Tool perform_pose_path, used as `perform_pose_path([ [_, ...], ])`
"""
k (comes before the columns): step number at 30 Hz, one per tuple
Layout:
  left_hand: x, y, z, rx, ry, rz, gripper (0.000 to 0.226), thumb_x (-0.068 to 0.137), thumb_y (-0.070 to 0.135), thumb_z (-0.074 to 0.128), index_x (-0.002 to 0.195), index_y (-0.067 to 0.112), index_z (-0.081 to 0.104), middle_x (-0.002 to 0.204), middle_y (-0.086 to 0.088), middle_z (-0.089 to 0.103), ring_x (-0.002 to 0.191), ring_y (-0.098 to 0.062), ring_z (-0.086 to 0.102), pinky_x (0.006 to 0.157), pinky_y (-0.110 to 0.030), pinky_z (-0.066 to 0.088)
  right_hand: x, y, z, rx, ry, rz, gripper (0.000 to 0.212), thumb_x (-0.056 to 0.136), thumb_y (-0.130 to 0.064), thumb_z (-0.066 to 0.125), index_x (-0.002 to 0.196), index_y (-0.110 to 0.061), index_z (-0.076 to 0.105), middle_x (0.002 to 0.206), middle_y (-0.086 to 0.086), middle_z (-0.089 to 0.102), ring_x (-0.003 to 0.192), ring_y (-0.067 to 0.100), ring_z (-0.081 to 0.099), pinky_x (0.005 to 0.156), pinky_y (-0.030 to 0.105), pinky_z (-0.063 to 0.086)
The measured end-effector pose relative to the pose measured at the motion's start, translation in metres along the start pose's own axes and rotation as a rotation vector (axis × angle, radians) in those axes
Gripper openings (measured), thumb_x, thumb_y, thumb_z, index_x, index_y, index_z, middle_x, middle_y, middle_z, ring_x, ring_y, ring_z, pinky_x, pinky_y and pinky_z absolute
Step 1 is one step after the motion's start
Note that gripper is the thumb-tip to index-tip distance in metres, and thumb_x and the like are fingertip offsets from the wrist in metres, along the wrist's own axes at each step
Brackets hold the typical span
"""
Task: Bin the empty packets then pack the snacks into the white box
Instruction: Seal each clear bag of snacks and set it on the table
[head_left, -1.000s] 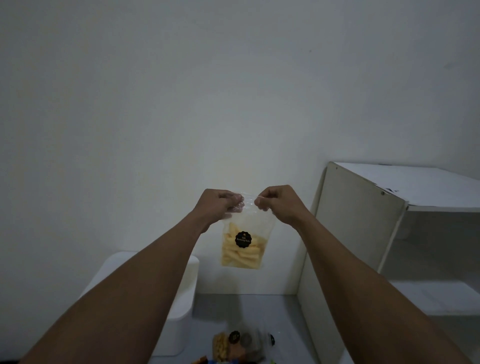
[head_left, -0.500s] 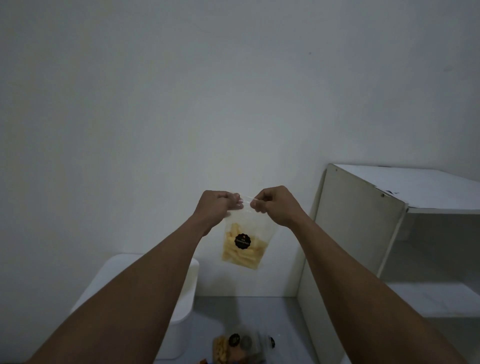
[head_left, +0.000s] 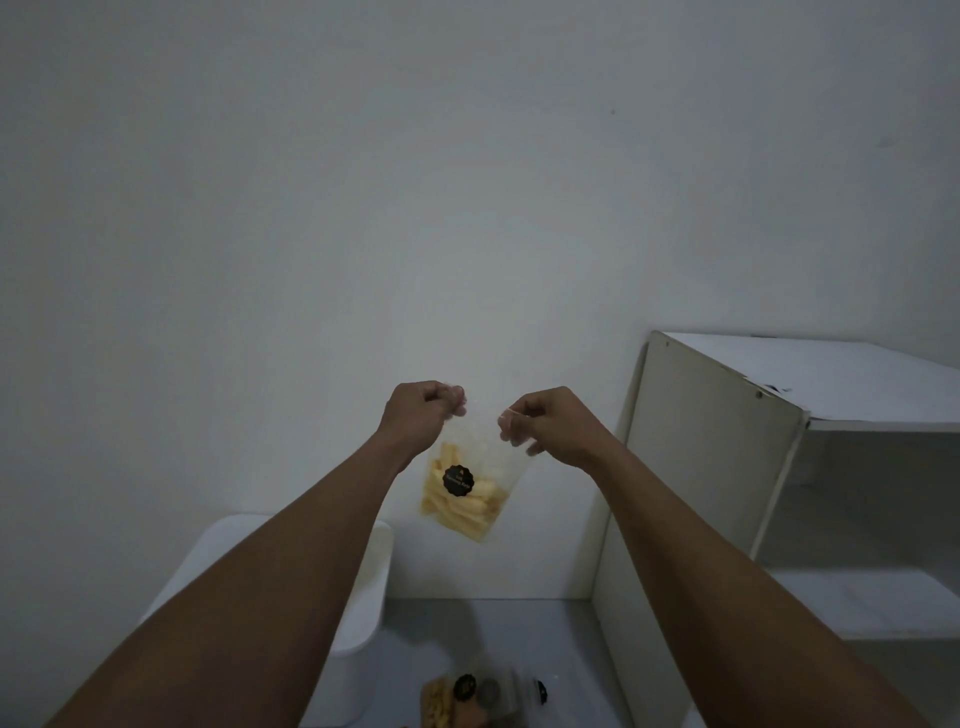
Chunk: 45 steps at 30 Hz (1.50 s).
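The left hand (head_left: 423, 415) is curled and pinches the top left corner of a clear snack packet (head_left: 465, 493). The right hand (head_left: 545, 426) is curled as well and pinches the film at the top right edge. The packet hangs between them in the air, tilted, in front of the bare wall and well above the grey surface (head_left: 519, 639). Pale yellow sticks sit in its lower half behind a round black label.

The main risk is a spill. I cannot tell whether the packet's mouth is sealed. If the two hands draw apart and the top gives, the tilt would let the sticks slide out. The film is thin and slick and is held only at its edge, so a slack pinch on either side would swing the packet or drop it. It would fall onto the heap of other packets (head_left: 478, 696) lying below.

A white container (head_left: 363, 613) stands to the left, partly behind the left forearm. Whether it is the box or the bin is unclear, so the packet could end up in the wrong one.
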<state>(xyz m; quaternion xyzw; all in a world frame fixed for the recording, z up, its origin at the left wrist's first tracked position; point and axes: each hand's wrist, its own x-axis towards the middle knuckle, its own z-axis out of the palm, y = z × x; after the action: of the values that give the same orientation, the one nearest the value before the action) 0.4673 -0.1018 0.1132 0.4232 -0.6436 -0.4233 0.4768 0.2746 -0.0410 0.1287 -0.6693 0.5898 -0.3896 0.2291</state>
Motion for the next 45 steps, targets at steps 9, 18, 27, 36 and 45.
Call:
perform_pose_path([
  [9, 0.0, 0.001, 0.017, 0.276, 0.255, -0.188, 0.045, 0.081, 0.05, 0.072, 0.095, 0.009, 0.06, 0.094, -0.003, 0.066, 0.087, -0.022, 0.064, 0.08, -0.033, 0.054, -0.001, 0.007, 0.012, -0.102, 0.111, 0.048, 0.015, 0.088, -0.026, 0.07, 0.078, -0.017, 0.076, 0.068, -0.003, 0.075, 0.067, 0.014, 0.073, 0.075, 0.036, 0.061],
  [18, -0.004, 0.012, 0.024, -0.259, 0.09, -0.375, 0.024, 0.085, 0.015, 0.072, 0.091, -0.007, 0.066, 0.089, -0.017, 0.073, 0.074, -0.022, 0.074, 0.065, -0.034, 0.062, -0.002, -0.001, 0.026, -0.176, 0.156, -0.016, 0.009, 0.09, -0.019, 0.067, 0.089, -0.015, 0.075, 0.074, 0.001, 0.075, 0.064, 0.007, 0.07, 0.066, 0.025, 0.058],
  [27, 0.001, 0.016, 0.02, -0.225, 0.052, -0.374, 0.019, 0.084, 0.004, 0.063, 0.098, -0.008, 0.067, 0.09, -0.019, 0.074, 0.074, -0.023, 0.075, 0.063, -0.035, 0.063, -0.001, 0.0, 0.029, -0.257, 0.15, -0.055, 0.01, 0.089, -0.021, 0.068, 0.093, -0.018, 0.077, 0.068, -0.008, 0.071, 0.057, -0.004, 0.061, 0.057, 0.016, 0.044],
  [36, 0.001, 0.012, 0.012, -0.187, -0.072, -0.307, 0.013, 0.086, 0.001, 0.062, 0.092, -0.004, 0.072, 0.084, -0.016, 0.074, 0.069, -0.016, 0.072, 0.069, -0.029, 0.061, -0.003, -0.009, 0.026, 0.109, 0.043, 0.112, 0.028, 0.092, -0.029, 0.065, 0.089, -0.002, 0.073, 0.083, 0.01, 0.075, 0.07, 0.017, 0.073, 0.067, 0.037, 0.061],
  [45, -0.004, 0.0, 0.013, -0.176, -0.131, -0.38, 0.012, 0.092, 0.005, 0.061, 0.097, 0.001, 0.071, 0.087, -0.011, 0.07, 0.071, -0.015, 0.066, 0.071, -0.03, 0.061, -0.008, -0.006, 0.031, 0.294, -0.007, 0.258, 0.015, 0.09, -0.003, 0.058, 0.09, 0.002, 0.073, 0.077, 0.009, 0.069, 0.065, 0.016, 0.067, 0.063, 0.028, 0.058],
])
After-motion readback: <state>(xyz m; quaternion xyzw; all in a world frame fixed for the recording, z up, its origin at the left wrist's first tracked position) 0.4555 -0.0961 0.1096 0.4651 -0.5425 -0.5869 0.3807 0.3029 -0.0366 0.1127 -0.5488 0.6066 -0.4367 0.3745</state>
